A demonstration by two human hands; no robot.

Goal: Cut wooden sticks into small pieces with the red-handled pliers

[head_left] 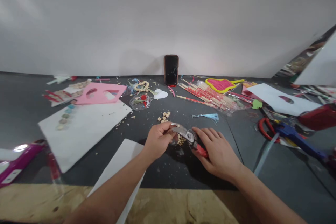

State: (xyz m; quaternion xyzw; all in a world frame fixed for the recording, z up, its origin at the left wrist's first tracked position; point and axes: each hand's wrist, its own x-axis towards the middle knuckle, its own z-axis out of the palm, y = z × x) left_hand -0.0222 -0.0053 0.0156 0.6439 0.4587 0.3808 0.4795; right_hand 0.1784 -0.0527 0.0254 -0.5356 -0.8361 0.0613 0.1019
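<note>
My right hand (219,150) is wrapped round the red handles of a pair of pruning shears (189,136), whose metal jaws point left. My left hand (159,140) is closed in a pinch right at the jaws' tip. A small pale piece seems to sit there, but its kind is too small to tell. Under the shears lies a little heap of cut beige bits (181,140). Just beyond my left hand is a cluster of small beige flower-shaped pieces (164,116). A light blue tassel (210,116) rests beyond my right hand.
A phone (171,70) leans on the wall. Patterned chopsticks (201,94) lie at the back right, near a pink-and-yellow shape (222,85). A blue glue gun (299,138) and red-handled scissors (265,128) are on the right. White paper (86,136) and pink foam (101,91) lie left.
</note>
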